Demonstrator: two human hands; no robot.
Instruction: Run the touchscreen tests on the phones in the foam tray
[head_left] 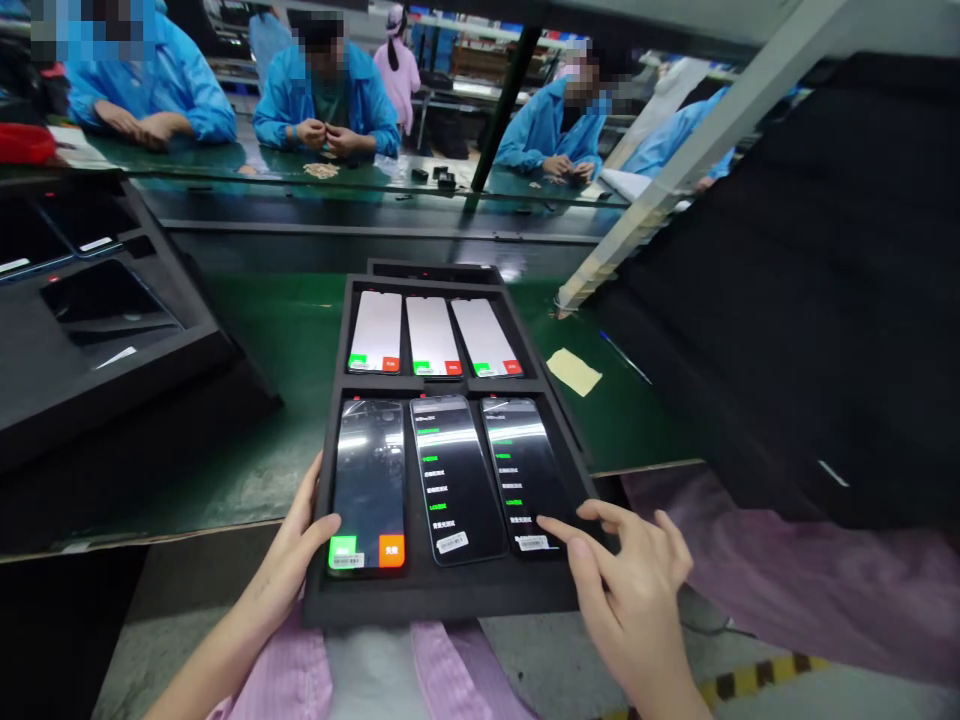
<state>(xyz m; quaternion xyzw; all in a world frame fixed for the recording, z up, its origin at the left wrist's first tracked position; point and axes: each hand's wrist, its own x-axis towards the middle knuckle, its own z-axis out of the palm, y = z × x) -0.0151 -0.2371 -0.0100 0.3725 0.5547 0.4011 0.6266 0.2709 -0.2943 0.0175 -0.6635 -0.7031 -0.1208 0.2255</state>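
Observation:
A black foam tray (442,598) lies tilted at the table's front edge, with smartphones in two rows. My left hand (300,550) holds its left side, fingers along the outer wall and thumb over the rim beside the front-left phone (369,480). That phone has a dark screen with green and orange boxes. The front-middle phone (459,480) and front-right phone (521,475) show text lists, partly green. My right hand (630,580) is open, its index fingertip at the lower screen of the front-right phone. Three back-row phones (431,335) show white screens with green and red boxes.
Another foam tray (150,345) with dark phones stands at left. A yellow paper note (574,372) and a pen (626,357) lie on the green table (262,430). A metal post (675,170) and black cloth (787,300) rise at right. People in blue sit across.

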